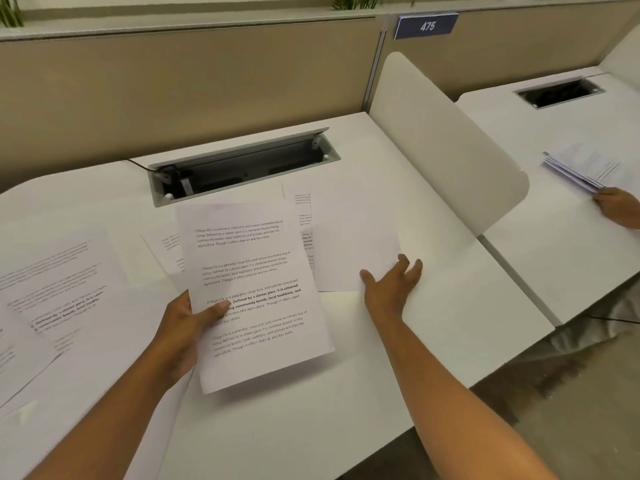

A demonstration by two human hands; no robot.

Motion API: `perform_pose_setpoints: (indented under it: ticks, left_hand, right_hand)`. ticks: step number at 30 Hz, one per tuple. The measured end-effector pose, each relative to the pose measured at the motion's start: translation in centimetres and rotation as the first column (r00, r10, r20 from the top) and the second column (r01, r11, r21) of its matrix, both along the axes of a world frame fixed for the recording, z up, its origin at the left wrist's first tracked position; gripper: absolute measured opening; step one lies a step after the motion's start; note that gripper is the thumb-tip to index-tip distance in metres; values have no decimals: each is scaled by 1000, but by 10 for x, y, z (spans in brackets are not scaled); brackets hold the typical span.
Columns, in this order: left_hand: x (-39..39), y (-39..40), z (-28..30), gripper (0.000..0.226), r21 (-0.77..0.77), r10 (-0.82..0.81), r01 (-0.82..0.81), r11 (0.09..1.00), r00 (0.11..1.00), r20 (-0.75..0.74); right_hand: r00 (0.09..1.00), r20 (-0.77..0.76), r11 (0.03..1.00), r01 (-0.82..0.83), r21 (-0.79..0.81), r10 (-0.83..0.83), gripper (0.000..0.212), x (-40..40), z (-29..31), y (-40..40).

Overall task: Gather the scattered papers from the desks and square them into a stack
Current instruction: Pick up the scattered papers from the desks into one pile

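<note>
Nearest to us, our left hand grips a printed sheet by its left edge, thumb pressed across the text, the page lifted and tilted above the white desk. Whether more than 1 page sits in that grip we cannot tell. Our right hand lies spread and unclenched, fingers resting flat on the lower corner of a blank sheet that lies on the desk just right of the held page. Behind the held page, parts of other printed sheets peek out, overlapping one another. To the left, more printed pages lie scattered across the desk, well apart from our hands. Beyond the papers, the desk's cable tray stands with its lid raised, and a dark cable runs in from its left end. A white rounded divider separates our desk from the neighbouring desk, where another person's hand holds a sheaf of papers. At the back, a blue plate reading 475 sits on the beige partition.
</note>
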State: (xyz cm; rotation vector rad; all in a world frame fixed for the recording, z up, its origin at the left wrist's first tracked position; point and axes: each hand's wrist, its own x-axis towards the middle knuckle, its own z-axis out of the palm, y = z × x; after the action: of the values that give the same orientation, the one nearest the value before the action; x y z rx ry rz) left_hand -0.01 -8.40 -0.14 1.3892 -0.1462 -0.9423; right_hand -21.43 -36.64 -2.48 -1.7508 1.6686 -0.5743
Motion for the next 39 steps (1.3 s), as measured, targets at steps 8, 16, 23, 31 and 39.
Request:
perform_pose_setpoints:
  ticks: [8, 16, 23, 31, 39]
  left_hand:
    - [2, -7, -3, 44, 5, 30, -30, 1000, 1000, 3]
    - [10, 2, -4, 40, 17, 69, -69, 998, 998, -3]
    - [10, 6, -7, 40, 33, 89, -88, 996, 996, -4]
    - [6, 8, -3, 47, 33, 102, -102, 994, 995, 2]
    - [4, 15, -3, 41, 20, 133, -132, 991, 991, -5]
  right_hand:
    - [968, 233, 995, 92, 26, -96, 86, -11, 9, -8]
    - [829, 465, 904, 106, 415, -311, 59, -24, 27, -31]
    - [644, 631, 814, -20, 581, -434, 52, -18, 59, -44]
    - [785, 583, 893, 87, -442, 212, 19, 4, 138, -53]
    - [734, -86, 552, -576, -603, 673, 30, 21, 72, -12]
